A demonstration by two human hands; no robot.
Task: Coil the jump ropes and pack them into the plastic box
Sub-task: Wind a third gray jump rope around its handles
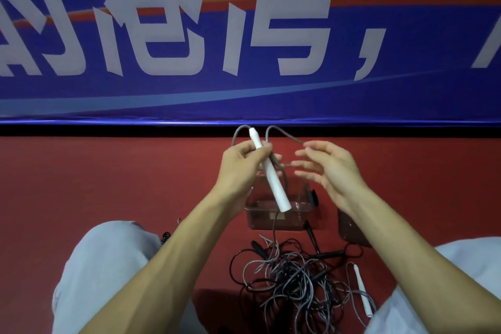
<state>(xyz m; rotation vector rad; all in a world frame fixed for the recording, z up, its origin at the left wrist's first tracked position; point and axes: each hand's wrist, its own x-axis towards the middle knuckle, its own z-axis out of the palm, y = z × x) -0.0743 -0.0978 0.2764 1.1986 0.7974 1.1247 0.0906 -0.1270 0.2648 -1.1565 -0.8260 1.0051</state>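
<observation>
My left hand [242, 161] is shut on a white jump-rope handle [272, 180] held up above the clear plastic box [273, 218], together with a loop of its grey cord [282, 133]. My right hand [329, 168] hovers just right of it with fingers spread; the grey cord runs past its fingertips, and I cannot tell if it touches them. The cord hangs down into a tangled pile of grey and black ropes [295, 276] on the red floor between my knees. The second white handle [362, 290] lies at the pile's right edge.
A black handle [311, 236] lies by the box's right front corner. A second clear container [349, 230] sits partly hidden behind my right forearm. A blue banner wall [244, 49] stands just beyond the box. My knees flank the pile.
</observation>
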